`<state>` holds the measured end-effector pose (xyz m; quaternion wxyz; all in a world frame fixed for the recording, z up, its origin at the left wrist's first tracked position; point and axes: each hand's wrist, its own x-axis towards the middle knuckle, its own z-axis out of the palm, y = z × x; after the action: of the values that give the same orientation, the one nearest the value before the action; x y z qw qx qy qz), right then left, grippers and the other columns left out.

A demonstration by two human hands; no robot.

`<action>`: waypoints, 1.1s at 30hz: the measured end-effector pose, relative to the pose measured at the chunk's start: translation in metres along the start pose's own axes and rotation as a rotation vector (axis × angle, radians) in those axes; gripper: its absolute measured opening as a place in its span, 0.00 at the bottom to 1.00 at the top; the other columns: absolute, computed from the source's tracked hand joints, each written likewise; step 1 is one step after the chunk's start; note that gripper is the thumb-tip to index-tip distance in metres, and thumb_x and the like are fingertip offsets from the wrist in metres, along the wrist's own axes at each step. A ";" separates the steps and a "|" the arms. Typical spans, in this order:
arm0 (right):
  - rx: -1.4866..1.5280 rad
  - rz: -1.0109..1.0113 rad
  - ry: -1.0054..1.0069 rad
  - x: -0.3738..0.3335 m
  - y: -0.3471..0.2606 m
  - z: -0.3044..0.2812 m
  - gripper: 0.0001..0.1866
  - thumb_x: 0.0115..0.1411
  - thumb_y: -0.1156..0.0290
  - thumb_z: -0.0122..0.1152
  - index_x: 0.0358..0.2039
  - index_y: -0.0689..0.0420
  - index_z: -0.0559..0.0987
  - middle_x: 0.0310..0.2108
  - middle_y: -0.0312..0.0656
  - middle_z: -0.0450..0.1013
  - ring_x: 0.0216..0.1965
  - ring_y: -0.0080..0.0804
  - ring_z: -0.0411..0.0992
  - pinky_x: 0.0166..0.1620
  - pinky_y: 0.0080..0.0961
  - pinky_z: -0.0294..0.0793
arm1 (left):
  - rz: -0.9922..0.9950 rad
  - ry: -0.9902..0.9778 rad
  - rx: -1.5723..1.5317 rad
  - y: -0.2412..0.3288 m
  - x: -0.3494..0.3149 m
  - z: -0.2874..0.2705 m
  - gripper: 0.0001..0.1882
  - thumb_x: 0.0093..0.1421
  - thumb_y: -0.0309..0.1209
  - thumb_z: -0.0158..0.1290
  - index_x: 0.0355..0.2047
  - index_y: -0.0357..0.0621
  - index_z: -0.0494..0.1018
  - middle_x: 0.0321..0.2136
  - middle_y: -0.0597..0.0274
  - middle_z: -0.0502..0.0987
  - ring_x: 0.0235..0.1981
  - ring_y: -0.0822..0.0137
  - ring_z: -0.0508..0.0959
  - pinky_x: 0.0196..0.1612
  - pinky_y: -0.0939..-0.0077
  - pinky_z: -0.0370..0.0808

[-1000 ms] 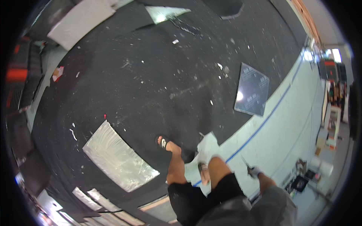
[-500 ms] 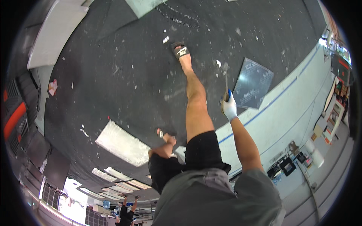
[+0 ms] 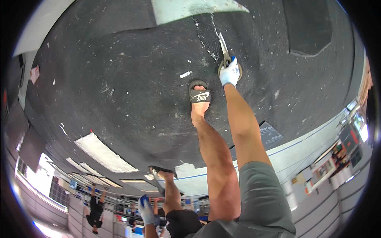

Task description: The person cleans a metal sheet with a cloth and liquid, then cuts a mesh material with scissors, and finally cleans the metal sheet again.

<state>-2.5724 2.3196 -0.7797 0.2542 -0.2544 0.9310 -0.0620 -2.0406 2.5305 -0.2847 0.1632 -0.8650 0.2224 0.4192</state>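
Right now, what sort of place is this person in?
Probably a workshop or fabrication space: pale scraps litter the dark floor, a pale rectangular panel lies flat at the left, and the gloved right hand holds large scissors.

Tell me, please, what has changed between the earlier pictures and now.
The person has stepped forward, and the right hand has moved from out at the right side to in front, carrying the scissors toward the pale area ahead. The left hand has come into view. The scissors stayed in the right hand; the pale rectangular panel still lies on the black floor.
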 end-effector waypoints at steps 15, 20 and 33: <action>-0.162 -1.100 -1.243 -0.461 -0.102 -0.364 0.33 0.58 0.71 0.75 0.64 0.58 0.76 0.53 0.54 0.80 0.55 0.49 0.81 0.56 0.39 0.80 | 0.289 0.033 -1.298 -0.207 -0.086 0.040 0.41 0.70 0.38 0.62 0.77 0.43 0.57 0.68 0.50 0.72 0.62 0.60 0.78 0.69 0.64 0.71; -0.550 -1.767 -1.491 -0.678 -0.105 -0.381 0.30 0.57 0.72 0.76 0.61 0.58 0.79 0.52 0.52 0.81 0.52 0.49 0.81 0.56 0.37 0.80 | 0.727 0.052 -1.889 -0.415 -0.145 0.008 0.74 0.49 0.62 0.74 0.82 0.54 0.38 0.72 0.43 0.66 0.62 0.44 0.78 0.66 0.50 0.76; -1.419 -2.047 -1.786 -1.104 -0.045 -0.276 0.25 0.63 0.65 0.70 0.60 0.52 0.79 0.49 0.52 0.83 0.48 0.54 0.82 0.50 0.38 0.81 | 0.109 0.144 -2.020 -0.670 -0.218 0.252 0.59 0.61 0.50 0.71 0.82 0.63 0.44 0.78 0.51 0.56 0.76 0.51 0.61 0.71 0.57 0.68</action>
<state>-1.8737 2.8350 -0.0426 0.3928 -0.7847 -0.2535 0.4070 -1.9754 3.2709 -0.1964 -0.6776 -0.6103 -0.1877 0.3649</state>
